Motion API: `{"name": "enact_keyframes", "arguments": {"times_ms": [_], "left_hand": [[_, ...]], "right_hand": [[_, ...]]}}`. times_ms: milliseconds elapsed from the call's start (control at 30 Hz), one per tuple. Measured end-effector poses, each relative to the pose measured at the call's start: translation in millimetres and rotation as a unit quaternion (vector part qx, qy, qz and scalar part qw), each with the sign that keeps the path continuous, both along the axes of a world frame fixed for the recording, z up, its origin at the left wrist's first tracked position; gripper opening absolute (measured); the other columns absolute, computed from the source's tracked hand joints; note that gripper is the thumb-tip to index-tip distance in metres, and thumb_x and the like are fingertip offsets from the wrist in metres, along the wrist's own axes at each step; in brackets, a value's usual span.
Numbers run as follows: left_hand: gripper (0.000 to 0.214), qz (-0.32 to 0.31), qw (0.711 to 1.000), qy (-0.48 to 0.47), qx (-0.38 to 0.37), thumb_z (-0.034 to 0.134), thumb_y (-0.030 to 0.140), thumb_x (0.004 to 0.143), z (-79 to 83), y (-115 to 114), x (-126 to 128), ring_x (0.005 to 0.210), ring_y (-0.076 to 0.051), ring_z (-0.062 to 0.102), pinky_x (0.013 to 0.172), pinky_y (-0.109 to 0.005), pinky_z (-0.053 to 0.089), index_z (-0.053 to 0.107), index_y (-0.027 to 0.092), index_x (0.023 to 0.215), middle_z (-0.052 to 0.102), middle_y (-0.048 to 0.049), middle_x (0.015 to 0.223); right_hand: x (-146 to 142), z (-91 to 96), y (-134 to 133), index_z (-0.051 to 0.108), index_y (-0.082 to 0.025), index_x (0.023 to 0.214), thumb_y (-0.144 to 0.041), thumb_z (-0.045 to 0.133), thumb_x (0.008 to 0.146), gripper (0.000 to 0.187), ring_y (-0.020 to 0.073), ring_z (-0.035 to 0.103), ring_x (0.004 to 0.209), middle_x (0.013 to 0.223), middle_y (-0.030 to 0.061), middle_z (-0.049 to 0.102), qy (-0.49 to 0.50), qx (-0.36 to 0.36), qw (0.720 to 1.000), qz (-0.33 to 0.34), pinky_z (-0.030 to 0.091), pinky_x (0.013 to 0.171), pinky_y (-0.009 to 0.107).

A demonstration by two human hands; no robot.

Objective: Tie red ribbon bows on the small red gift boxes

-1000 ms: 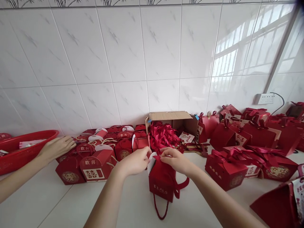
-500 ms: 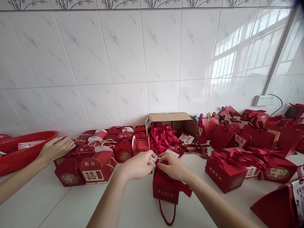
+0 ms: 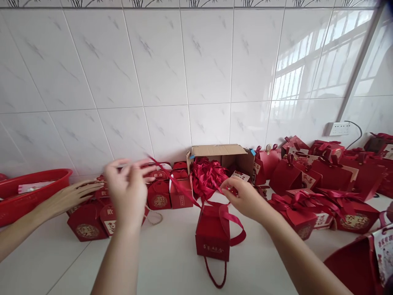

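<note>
In front of me a small red gift box (image 3: 211, 234) with gold lettering stands on the white table, its dark red cord handle (image 3: 218, 286) lying toward me. A red ribbon (image 3: 181, 187) runs from the box top up to the left, its end in the air beside my left hand (image 3: 127, 194). That hand is raised and blurred, its fingers spread apart. My right hand (image 3: 242, 196), above and right of the box, pinches another stretch of the ribbon between thumb and finger. A ribbon loop (image 3: 238, 233) hangs at the box's right side.
Behind the box, a cardboard carton (image 3: 219, 150) holds a heap of red ribbons (image 3: 208, 176). Ribboned boxes (image 3: 356, 213) crowd the right. At left are corded boxes (image 3: 87, 223), a co-worker's hand (image 3: 72, 196) and a red basin (image 3: 63, 180). A tiled wall (image 3: 168, 73) rises behind.
My hands have moved apart from close together over the box. The left swung up and left, opening, and the ribbon is now stretched out. The co-worker's fingers have straightened over the corded boxes.
</note>
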State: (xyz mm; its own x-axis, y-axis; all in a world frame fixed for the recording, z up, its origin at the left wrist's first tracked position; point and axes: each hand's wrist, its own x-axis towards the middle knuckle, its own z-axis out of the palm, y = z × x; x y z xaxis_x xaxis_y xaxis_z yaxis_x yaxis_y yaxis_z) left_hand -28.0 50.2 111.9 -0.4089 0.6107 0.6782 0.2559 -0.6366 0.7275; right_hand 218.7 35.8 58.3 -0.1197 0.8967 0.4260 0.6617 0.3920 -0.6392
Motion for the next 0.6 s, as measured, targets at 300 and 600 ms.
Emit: {"name": "enact_keyframes", "arguments": {"times_ms": [300,600], "left_hand": [[0.015,-0.187,0.923,0.248,-0.227,0.062,0.031,0.072,-22.8,3,18,0.09,-0.025,0.063,0.079,-0.036,0.046,0.061,0.022,0.084,0.068,-0.0053,0.088],[0.04,-0.26,0.855,0.224,-0.389,0.05,0.049,0.081,-93.6,-28,23,0.109,-0.027,0.057,0.082,-0.033,0.045,0.055,0.026,0.114,0.059,-0.013,0.123]], "right_hand": [[23,-15.9,-12,0.064,-0.021,0.078,-0.021,0.068,0.06,0.018,0.0213,0.058,0.07,0.081,0.0057,0.067,-0.083,-0.143,0.986,0.027,0.037,0.053,0.027],[18,-68.2,-36,0.057,-0.02,0.101,-0.018,0.049,0.078,0.024,0.0205,0.06,0.091,0.101,0.0065,0.066,-0.011,-0.113,0.991,0.064,0.046,0.076,0.031]]}}
